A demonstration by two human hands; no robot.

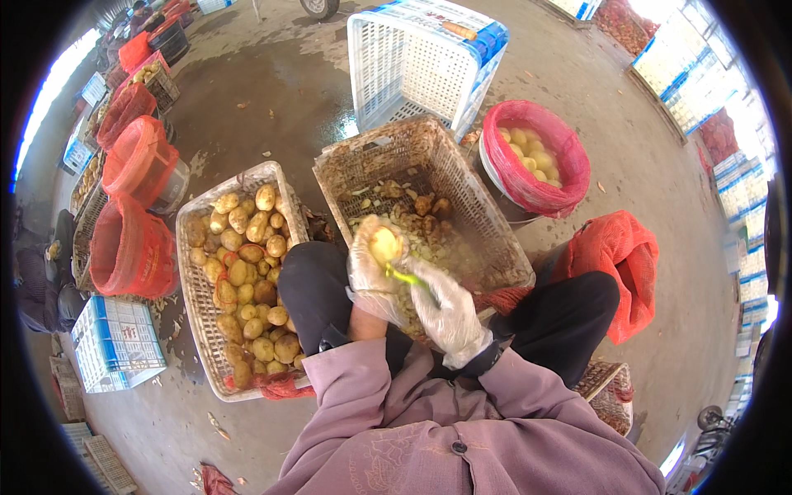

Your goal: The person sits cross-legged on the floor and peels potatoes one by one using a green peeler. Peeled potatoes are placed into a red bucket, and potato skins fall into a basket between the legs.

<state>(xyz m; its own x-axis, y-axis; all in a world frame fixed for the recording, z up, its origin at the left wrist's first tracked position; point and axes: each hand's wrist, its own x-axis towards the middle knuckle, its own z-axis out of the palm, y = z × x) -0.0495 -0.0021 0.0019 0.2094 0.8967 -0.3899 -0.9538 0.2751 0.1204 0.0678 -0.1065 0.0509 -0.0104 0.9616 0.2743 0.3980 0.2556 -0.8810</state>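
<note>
My left hand (369, 270), in a clear plastic glove, holds a potato (385, 245) with pale yellow, peeled flesh facing up. In my gloved right hand (447, 312) is a peeler with a bright green handle (403, 276), its head close against the potato's lower edge. Both hands are above the near side of a dirty plastic crate (448, 164), where peelings (427, 241) and several brown lumps lie. Left of my knee, a second crate (192, 272) is full of unpeeled potatoes (250, 291).
Right of the peelings crate stands a pink-lined bucket (532, 192) of peeled potatoes (535, 158). A white-and-blue crate (402, 68) lies tipped beyond. Red mesh covers a container (625, 266) by my right knee. Red-lined buckets (133, 247) line the left. The floor (247, 105) is wet ahead.
</note>
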